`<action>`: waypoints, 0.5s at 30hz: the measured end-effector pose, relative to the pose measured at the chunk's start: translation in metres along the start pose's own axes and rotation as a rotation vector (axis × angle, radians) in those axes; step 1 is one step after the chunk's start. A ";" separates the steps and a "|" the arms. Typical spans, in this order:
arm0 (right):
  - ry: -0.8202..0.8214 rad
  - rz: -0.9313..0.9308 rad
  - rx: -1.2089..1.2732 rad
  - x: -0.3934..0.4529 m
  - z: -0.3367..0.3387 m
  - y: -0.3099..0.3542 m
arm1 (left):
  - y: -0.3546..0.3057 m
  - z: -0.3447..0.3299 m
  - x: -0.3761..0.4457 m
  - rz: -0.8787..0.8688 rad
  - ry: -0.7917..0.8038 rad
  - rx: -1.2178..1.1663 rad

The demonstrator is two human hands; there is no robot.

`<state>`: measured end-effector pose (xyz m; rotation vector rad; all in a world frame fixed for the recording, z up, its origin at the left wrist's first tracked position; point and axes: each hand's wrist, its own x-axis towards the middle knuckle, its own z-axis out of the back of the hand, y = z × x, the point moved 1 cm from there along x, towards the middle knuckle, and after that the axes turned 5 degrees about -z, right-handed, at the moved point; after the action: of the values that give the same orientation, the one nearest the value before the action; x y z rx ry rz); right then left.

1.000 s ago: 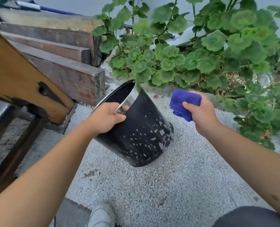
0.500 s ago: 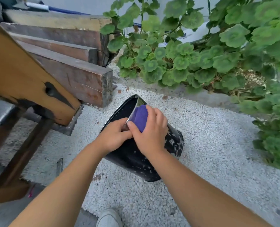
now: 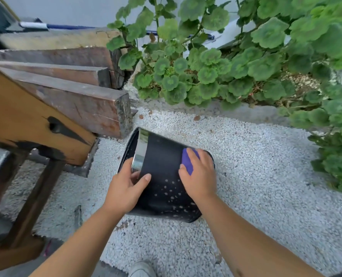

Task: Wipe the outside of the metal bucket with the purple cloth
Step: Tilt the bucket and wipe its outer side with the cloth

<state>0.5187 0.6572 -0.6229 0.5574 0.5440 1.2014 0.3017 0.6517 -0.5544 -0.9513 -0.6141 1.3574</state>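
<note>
The black metal bucket [image 3: 162, 176] is tilted over the white gravel, its open mouth toward the left and its base low on the right. White specks dot its lower side; the upper side looks dark and plain. My left hand [image 3: 126, 188] grips the shiny rim, thumb on the outside wall. My right hand [image 3: 199, 174] presses the purple cloth [image 3: 188, 159] flat against the bucket's outer wall near the base. Most of the cloth is hidden under my fingers.
Stacked dark wooden beams [image 3: 82, 100] and a slanted brown plank [image 3: 24, 120] stand close on the left. Leafy green plants [image 3: 226, 72] fill the back and right behind a concrete curb [image 3: 236, 112]. My shoe [image 3: 142, 269] shows at the bottom edge.
My right hand brought the cloth from the air onto the bucket near the rim, then slid it along the outer wall toward the base. The bucket has tipped further over.
</note>
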 end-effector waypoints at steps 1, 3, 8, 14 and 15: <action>0.004 0.002 -0.043 0.001 0.000 -0.007 | 0.003 0.001 -0.002 -0.001 -0.025 0.005; 0.012 -0.008 -0.113 0.008 0.000 -0.022 | 0.005 0.002 -0.006 -0.015 -0.066 0.031; 0.067 -0.173 0.021 0.017 0.001 -0.049 | 0.000 -0.003 -0.006 -0.108 -0.064 -0.001; 0.030 -0.224 0.083 0.022 0.005 -0.051 | -0.012 -0.011 -0.001 -0.255 -0.031 0.335; 0.017 -0.210 0.075 0.024 0.007 -0.048 | -0.011 -0.011 -0.001 -0.270 -0.023 0.383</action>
<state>0.5632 0.6667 -0.6515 0.5400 0.6472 0.9907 0.3168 0.6486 -0.5509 -0.5235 -0.4585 1.1885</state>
